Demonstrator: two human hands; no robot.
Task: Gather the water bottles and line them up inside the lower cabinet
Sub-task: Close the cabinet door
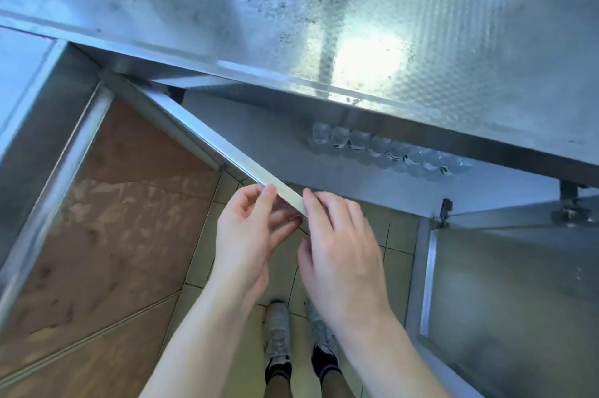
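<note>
Left hand (246,235): thumb and fingers pinch the free edge of the left door (227,151).
Right hand (337,245): fingers straight, tips resting on the same edge.
Bottles (385,151): one row on the cabinet (285,151) shelf, well beyond both hands (far ones blurred).
Counter (324,25): overhangs the bottles.
Right door (505,284): swung open.
Shoes (278,329): on the tiled floor (398,235).

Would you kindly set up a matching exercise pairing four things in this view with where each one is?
Things:
1. water bottles
2. left hand
3. shoes
4. right door

Places:
A. on the tiled floor
B. at the end of the left door's edge
C. in a row inside the cabinet
D. swung open on the right side

Pairs: 1-C, 2-B, 3-A, 4-D
</note>
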